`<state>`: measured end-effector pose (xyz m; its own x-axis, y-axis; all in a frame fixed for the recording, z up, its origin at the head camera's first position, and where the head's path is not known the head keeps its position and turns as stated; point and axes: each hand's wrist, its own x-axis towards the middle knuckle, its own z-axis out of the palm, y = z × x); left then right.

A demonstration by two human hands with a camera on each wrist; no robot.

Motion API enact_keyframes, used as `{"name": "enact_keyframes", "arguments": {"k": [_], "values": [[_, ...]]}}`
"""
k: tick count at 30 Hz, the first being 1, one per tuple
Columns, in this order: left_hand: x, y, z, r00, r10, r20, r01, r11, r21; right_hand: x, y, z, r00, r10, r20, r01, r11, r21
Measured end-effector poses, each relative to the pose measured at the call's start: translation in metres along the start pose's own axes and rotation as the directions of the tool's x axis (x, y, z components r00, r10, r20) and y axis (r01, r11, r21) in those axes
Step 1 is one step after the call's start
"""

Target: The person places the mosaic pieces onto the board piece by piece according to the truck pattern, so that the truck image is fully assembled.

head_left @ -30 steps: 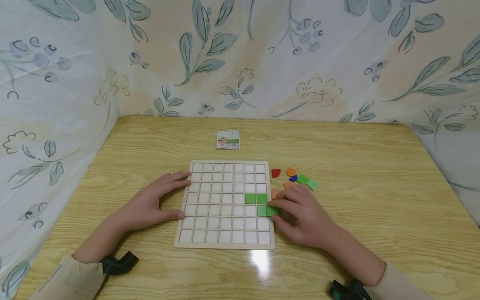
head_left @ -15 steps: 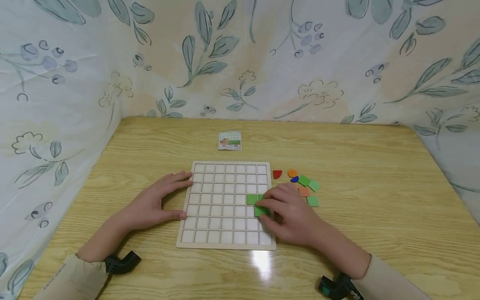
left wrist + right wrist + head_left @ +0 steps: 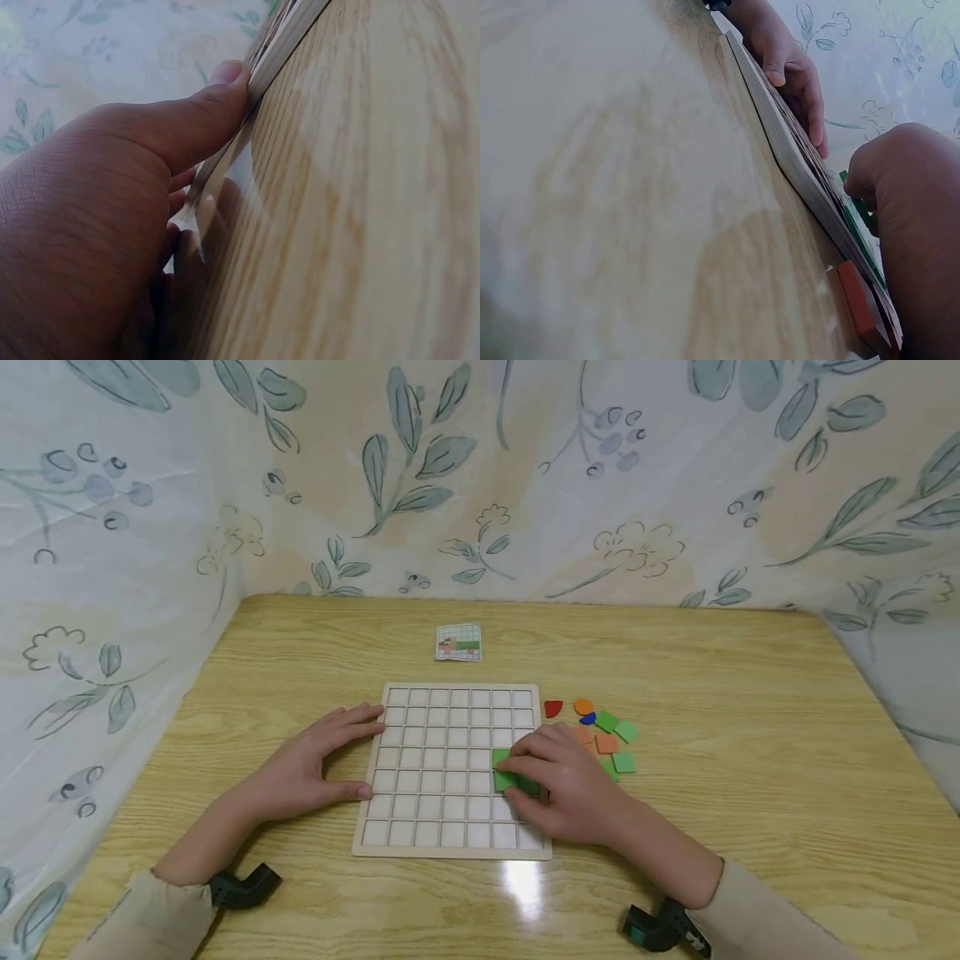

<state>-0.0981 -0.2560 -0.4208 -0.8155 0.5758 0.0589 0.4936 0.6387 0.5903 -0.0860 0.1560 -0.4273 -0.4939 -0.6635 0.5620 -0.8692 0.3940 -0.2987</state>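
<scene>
A square wooden grid board (image 3: 441, 852) lies flat on the table. Against its left edge rest the thumb and fingertips of the left hand (image 3: 303, 768), spread apart; the left wrist view shows that thumb on the board's rim (image 3: 279, 56). Over the board's right side, the right hand (image 3: 573, 785) pinches a green square (image 3: 505, 781) between thumb and fingers. Just above it another green square (image 3: 501, 757) sits in a cell. More green shows under the right hand, partly hidden. In the right wrist view the right hand (image 3: 915, 217) holds a green piece above the board.
Right of the board lie a red quarter piece (image 3: 553, 708), an orange disc (image 3: 583, 706), a blue piece (image 3: 588, 718), orange squares (image 3: 607, 743) and several green squares (image 3: 623, 762). A printed card (image 3: 458, 643) lies behind the board. Patterned cloth (image 3: 525, 485) hangs behind the table.
The right hand has moved left over the board, carrying a green square from the right edge to the cell column further in. The left hand stays against the board's edge.
</scene>
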Motion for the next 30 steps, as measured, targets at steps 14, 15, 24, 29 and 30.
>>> {"name": "enact_keyframes", "arguments": {"k": [14, 15, 24, 29, 30], "values": [[-0.0016, -0.0012, -0.0002, 1.0, -0.002, -0.003, 0.002, 1.0, -0.007, -0.0002, 0.0007, 0.0032, 1.0, -0.013, 0.025, 0.013, 1.0, -0.008], [-0.0017, -0.0015, -0.0003, 1.0, -0.002, -0.002, 0.002, 1.0, -0.006, -0.0004, 0.0012, 0.0036, 1.0, -0.017, 0.023, 0.017, 1.0, -0.01], [-0.002, -0.0018, -0.0007, 1.0, -0.014, 0.0, 0.014, 1.0, -0.02, -0.0016, 0.0016, 0.004, 0.999, -0.003, 0.041, 0.004, 1.0, -0.02], [-0.0019, -0.0014, 0.0006, 1.0, -0.003, -0.009, 0.003, 1.0, -0.014, -0.0021, 0.0015, 0.0039, 0.999, -0.005, 0.041, 0.006, 1.0, -0.02], [-0.0019, -0.0011, 0.0007, 1.0, -0.002, -0.01, 0.001, 1.0, -0.014, -0.0022, 0.0015, 0.0037, 0.999, -0.008, 0.039, 0.009, 1.0, -0.019]]}}
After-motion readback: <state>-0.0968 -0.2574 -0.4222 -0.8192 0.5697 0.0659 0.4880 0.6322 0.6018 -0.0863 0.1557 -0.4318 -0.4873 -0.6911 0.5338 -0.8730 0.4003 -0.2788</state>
